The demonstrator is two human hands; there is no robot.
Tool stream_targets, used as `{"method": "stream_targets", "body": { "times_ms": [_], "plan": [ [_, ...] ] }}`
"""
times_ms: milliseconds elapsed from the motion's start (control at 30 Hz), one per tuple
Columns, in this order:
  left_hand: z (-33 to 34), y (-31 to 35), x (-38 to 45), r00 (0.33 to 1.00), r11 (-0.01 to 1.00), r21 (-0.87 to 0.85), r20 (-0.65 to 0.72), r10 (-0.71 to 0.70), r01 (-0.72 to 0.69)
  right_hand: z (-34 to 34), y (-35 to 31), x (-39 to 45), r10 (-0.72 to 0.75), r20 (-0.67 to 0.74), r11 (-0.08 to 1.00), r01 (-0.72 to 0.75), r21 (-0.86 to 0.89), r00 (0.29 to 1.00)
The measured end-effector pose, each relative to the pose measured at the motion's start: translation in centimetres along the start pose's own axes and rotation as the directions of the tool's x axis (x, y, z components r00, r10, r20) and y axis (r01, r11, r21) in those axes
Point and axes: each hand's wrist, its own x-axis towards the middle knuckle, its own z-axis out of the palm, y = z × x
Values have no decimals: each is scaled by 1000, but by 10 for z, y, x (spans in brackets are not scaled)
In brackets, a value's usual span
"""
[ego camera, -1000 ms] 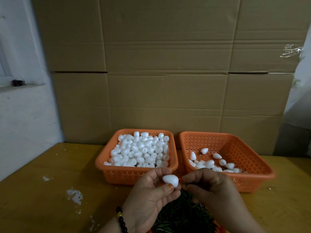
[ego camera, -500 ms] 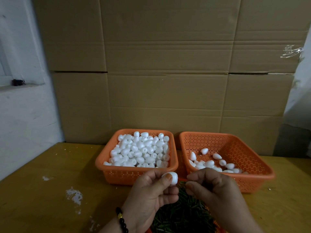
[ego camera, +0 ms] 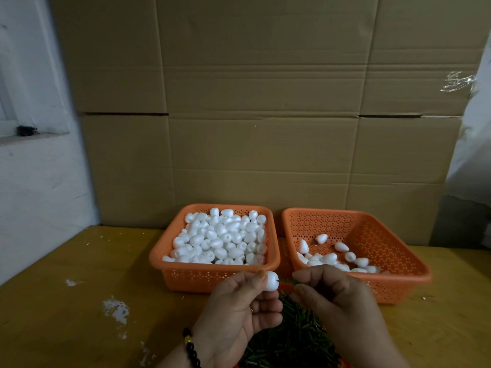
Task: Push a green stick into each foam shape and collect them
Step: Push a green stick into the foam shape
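**Stick meets foam, just ahead of the baskets**

Between the two hands, low in the view, a white foam shape (ego camera: 271, 281) is pinched in the left hand (ego camera: 239, 312) — smooth, matte, egg-like, its rounded end facing the right hand (ego camera: 337, 306). A thin green stick (ego camera: 286, 281) lies nearly level, its long axis running left to right, one tip touching the foam's right face and the other end pinched by the right hand's thumb and forefinger. How deep the tip sits cannot be told.

Half a second ago the hands were slightly apart and no stick showed between them; now the green length bridges the gap, and the foam has turned so its blunt end faces right.

Behind the hands stand two orange baskets: the left basket (ego camera: 170, 261) heaped with plain foam pieces, the right basket (ego camera: 414, 272) holding a scatter of them. Below the hands lies a dark pile of green sticks (ego camera: 295, 341). All rest on a yellow-brown table (ego camera: 79, 301) — cardboard sheets (ego camera: 252, 102) form the backdrop. A black bead bracelet (ego camera: 191, 350) circles the left wrist.
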Motion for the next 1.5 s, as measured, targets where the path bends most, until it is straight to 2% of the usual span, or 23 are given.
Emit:
{"method": "stream_targets", "body": {
  "times_ms": [167,300,600,833,1200,1500],
  "plan": [
    [-2,-2,1,999,999,19,12,33,-33,4,0,-1,-107,-46,978,96,-186,993],
    [-4,-4,3,994,994,17,-12,107,-106,5,1,0,-149,-23,952,138,-274,989],
    [0,-3,1,980,981,22,-32,196,-195,9,8,-1,-122,-32,967,112,-229,992],
    [1,-4,1,992,983,-135,2,128,-126,10,7,-2,-70,-50,993,65,-101,996],
    [5,-9,0,994,978,-186,26,105,-98,15,5,-6,-272,-130,931,227,-285,954],
    [5,-11,1,993,978,-184,36,111,-102,16,9,-7,-203,-134,962,172,-210,970]
  ]
}}
